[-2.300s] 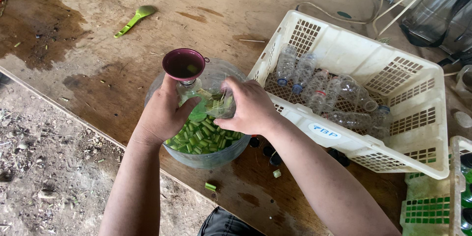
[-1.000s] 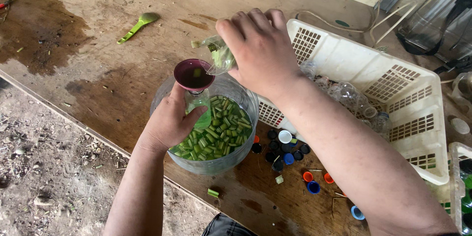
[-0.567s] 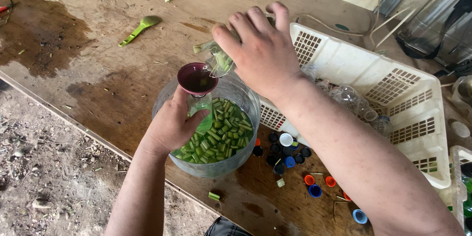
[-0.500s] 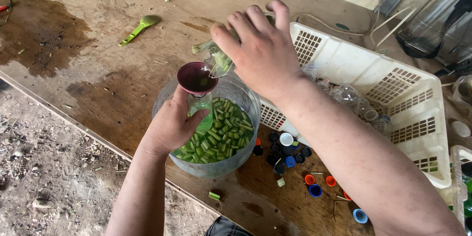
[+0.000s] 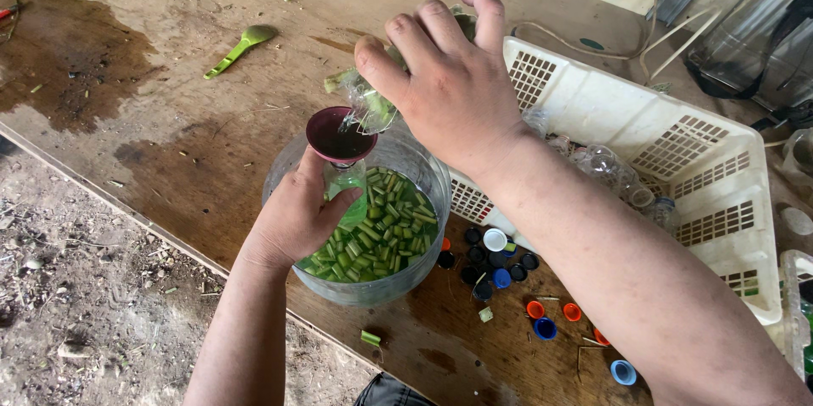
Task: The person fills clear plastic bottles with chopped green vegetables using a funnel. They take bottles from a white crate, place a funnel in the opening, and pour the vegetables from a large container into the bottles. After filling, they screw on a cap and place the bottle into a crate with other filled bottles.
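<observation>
My left hand grips a small clear bottle of green liquid, held upright over a clear bowl of chopped green stalk pieces. A maroon funnel sits in the bottle's neck. My right hand holds a tilted clear container with green bits, its mouth over the funnel. Most of that container is hidden under my fingers.
A white slotted plastic basket with empty clear bottles stands at the right. Several coloured bottle caps lie on the wet wooden table by the bowl. A green spoon lies at the far left. The table's edge drops to bare ground.
My right hand rose out of the bowl with the clear container and tipped it over the funnel. My left hand has kept the bottle steady over the bowl.
</observation>
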